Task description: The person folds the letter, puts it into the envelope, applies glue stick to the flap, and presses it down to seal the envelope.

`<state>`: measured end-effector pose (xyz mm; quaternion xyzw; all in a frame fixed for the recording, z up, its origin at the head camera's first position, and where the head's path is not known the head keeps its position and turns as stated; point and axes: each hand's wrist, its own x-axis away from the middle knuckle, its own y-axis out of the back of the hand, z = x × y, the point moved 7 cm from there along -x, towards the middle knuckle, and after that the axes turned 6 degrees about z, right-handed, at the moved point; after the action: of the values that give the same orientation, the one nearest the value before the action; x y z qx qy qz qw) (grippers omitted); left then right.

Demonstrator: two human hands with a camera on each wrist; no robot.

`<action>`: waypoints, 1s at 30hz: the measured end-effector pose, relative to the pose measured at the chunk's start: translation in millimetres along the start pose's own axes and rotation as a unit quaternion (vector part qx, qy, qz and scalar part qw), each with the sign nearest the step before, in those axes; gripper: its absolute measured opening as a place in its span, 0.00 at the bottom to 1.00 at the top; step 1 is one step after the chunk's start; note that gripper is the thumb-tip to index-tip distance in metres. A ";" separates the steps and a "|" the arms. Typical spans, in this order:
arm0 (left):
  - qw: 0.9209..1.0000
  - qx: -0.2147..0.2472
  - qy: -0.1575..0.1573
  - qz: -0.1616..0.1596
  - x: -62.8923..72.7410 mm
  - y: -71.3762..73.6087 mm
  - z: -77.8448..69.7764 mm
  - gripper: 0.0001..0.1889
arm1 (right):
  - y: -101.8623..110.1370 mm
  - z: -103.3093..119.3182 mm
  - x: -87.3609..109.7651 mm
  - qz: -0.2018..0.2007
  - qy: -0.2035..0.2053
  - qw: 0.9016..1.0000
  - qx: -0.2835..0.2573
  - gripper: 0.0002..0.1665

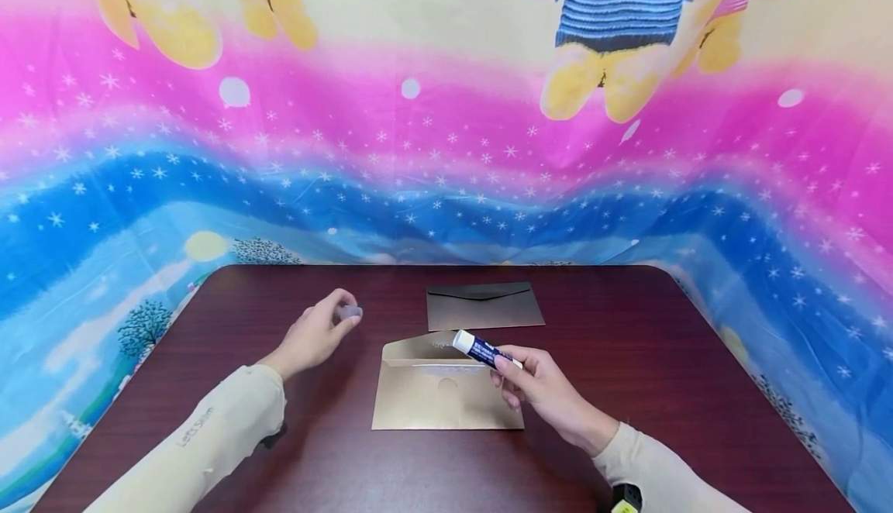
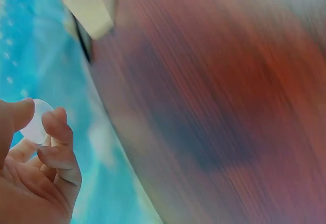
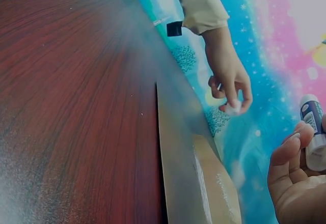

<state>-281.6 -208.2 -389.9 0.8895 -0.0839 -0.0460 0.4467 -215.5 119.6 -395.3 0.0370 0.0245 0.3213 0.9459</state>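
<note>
My right hand (image 1: 540, 389) grips a glue stick (image 1: 477, 349) with a dark blue label, its uncapped white end tilted up to the left above a gold envelope (image 1: 429, 404). That envelope lies on the table with its flap (image 1: 405, 349) opened away from me. Whitish streaks of glue (image 3: 224, 193) show on the flap in the right wrist view. Left of the envelope, my left hand (image 1: 310, 339) is raised and pinches a small pale round cap (image 2: 35, 124) between thumb and fingers. The glue stick and my fingers hide part of the envelope's right side.
A dark brown envelope (image 1: 484, 311), its flap folded down, lies behind the gold one. Both rest on a dark red wooden table (image 1: 698, 389). A colourful printed cloth (image 1: 446, 149) hangs behind and beside the table.
</note>
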 end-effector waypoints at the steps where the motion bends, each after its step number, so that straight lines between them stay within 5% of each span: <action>1: 1.000 0.019 -0.009 0.002 1.9 -2.8 -6.7 0.10 | 0.2 0.2 -0.1 -0.001 -0.001 1.000 0.000 0.17; 5: 0.993 0.108 -0.042 0.019 10.2 -15.1 -32.1 0.11 | 1.0 2.0 -0.2 -0.004 -0.002 1.000 -0.002 0.16; 11: 0.970 0.222 -0.084 0.048 24.4 -29.5 -68.3 0.13 | 0.2 6.5 -1.1 0.003 0.008 1.000 0.001 0.15; 19: 0.946 0.276 -0.147 0.080 42.4 -37.0 -106.9 0.13 | -4.2 14.5 -0.7 0.017 0.017 1.000 0.015 0.22; 30: 0.918 0.328 -0.191 0.111 60.8 -46.2 -136.7 0.14 | -18.2 28.0 3.5 0.043 0.048 0.998 0.025 0.16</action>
<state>-195.5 -85.1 -345.8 0.9455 -0.2765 -0.1345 0.1073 -199.7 105.8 -369.0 0.0461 0.0760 0.3621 0.9279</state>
